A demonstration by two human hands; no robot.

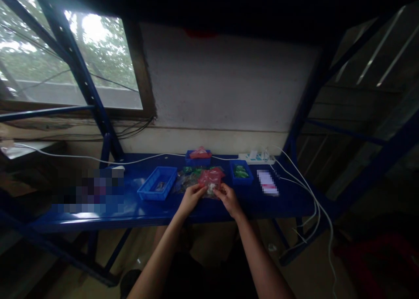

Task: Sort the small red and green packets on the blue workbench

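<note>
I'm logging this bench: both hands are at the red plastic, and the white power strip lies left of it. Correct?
Not left: the head view shows the white power strip to the right of the red plastic. The rest holds.

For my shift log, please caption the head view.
Left hand and right hand hold a pink plastic bag at a blue table among three blue trays.

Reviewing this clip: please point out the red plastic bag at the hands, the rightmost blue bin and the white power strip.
Red plastic bag (212,175): head view, on its middle.
Rightmost blue bin (243,181): head view, on its near wall.
White power strip (258,161): head view, near mid-length.
</note>
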